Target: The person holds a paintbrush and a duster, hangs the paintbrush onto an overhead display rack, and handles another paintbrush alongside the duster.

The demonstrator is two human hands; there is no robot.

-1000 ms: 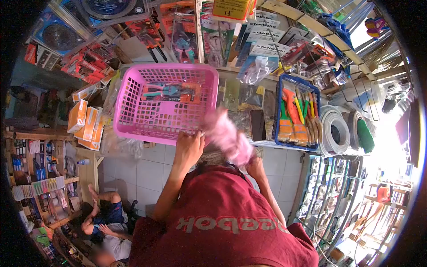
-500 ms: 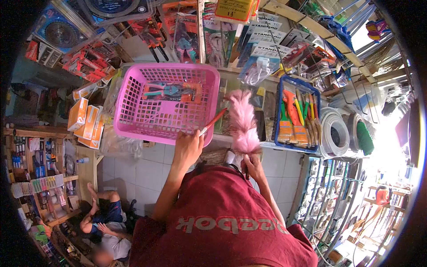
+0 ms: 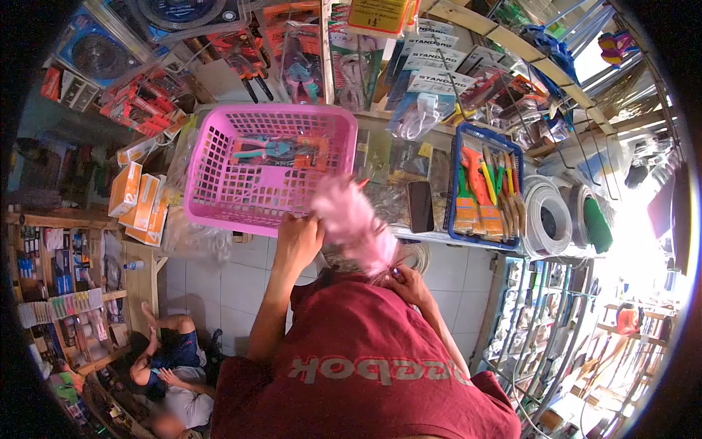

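Note:
My left hand point(image 3: 298, 243) is closed near the front right corner of a pink plastic basket point(image 3: 278, 227). It grips a slim tool with a red handle, probably a paintbrush; only its red tip point(image 3: 363, 183) shows past the duster. My right hand point(image 3: 413, 285), low in front of the shirt, is wrapped round the grip of a fluffy pink duster point(image 3: 358, 227). The duster, blurred by motion, slants up and left across the tool, close to my left hand. Inside the basket lie packaged pliers point(image 3: 267, 150) with teal handles.
A dark phone point(image 3: 420, 207) lies on the counter beside a blue basket point(image 3: 451, 219) of paintbrushes. Rolls of white hose point(image 3: 548, 219) stand at the right, orange boxes point(image 3: 142, 208) at the left. Packaged tools hang behind. A person point(image 3: 179, 366) sits on the floor, lower left.
The duster has swung left from upright to a slant over the red-handled tool. The phone is now uncovered. My left hand has shifted slightly left and down.

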